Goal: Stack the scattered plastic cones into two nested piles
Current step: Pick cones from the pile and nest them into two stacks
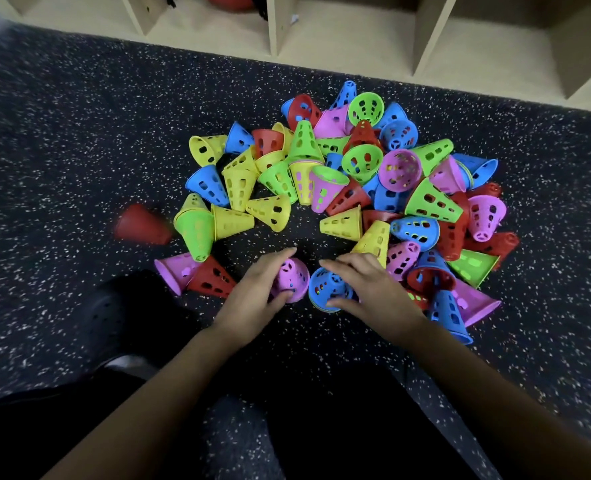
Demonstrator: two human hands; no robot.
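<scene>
Several perforated plastic cones in yellow, green, blue, red and pink lie scattered in a heap [342, 188] on the dark speckled floor. My left hand [256, 299] grips a pink cone [292, 277] standing near the front of the heap. Beside it, my right hand [370, 289] holds a blue cone [327, 287] with other coloured rims showing under it. The two cones stand side by side, almost touching. A red cone [141, 225], blurred, lies apart at the left.
Pale wooden cubby shelves [339, 32] run along the back edge of the floor. My black shoe [114, 317] and dark trouser legs fill the lower left. Bare floor [62, 150] stretches left of the heap.
</scene>
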